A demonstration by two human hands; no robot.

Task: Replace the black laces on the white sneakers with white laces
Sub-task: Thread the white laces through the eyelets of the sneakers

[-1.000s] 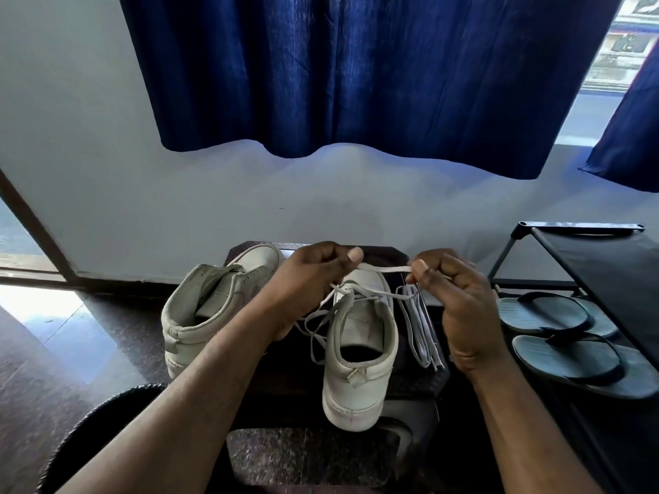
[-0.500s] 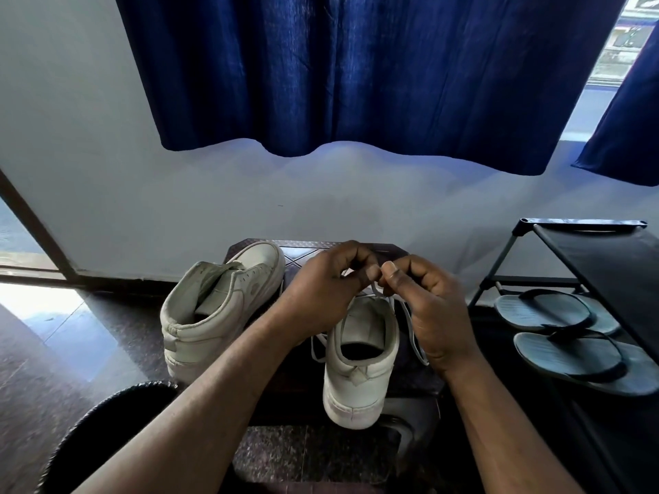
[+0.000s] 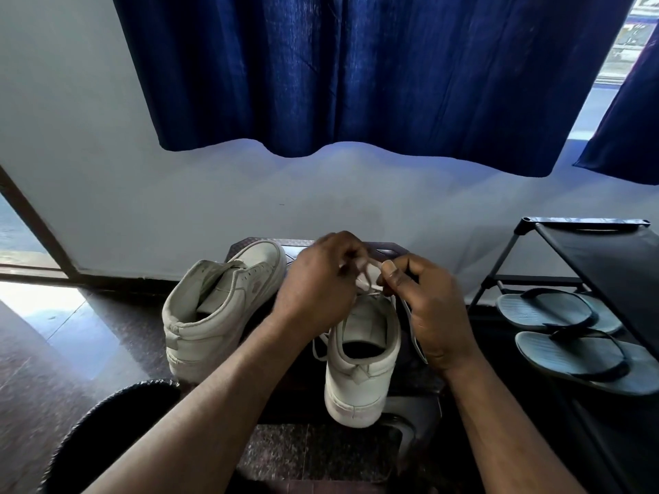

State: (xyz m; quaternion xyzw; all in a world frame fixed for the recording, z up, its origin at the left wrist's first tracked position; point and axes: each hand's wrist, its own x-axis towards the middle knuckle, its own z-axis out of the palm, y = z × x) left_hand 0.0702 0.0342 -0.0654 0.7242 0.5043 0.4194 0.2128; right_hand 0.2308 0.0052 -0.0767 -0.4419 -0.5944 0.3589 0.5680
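Two white sneakers stand on a small dark stool [image 3: 388,248] with their heels toward me. The left sneaker [image 3: 217,308] has no lace showing. Over the tongue of the right sneaker [image 3: 360,365], my left hand [image 3: 321,283] and my right hand [image 3: 424,308] are close together, each pinching part of the white lace [image 3: 367,279]. A loop of that lace hangs on the shoe's left side, and loose white lace ends trail down past my right hand. The shoe's front is hidden behind my hands.
A black shoe rack [image 3: 606,265] stands at the right, with a pair of grey flip-flops [image 3: 570,336] on its lower shelf. A dark round object [image 3: 107,422] sits at the lower left. The white wall and a blue curtain [image 3: 356,73] lie behind.
A second ago my hands held the lace stretched apart between them. They then came together above the right sneaker's tongue and now work the lace there, my left hand blurred.
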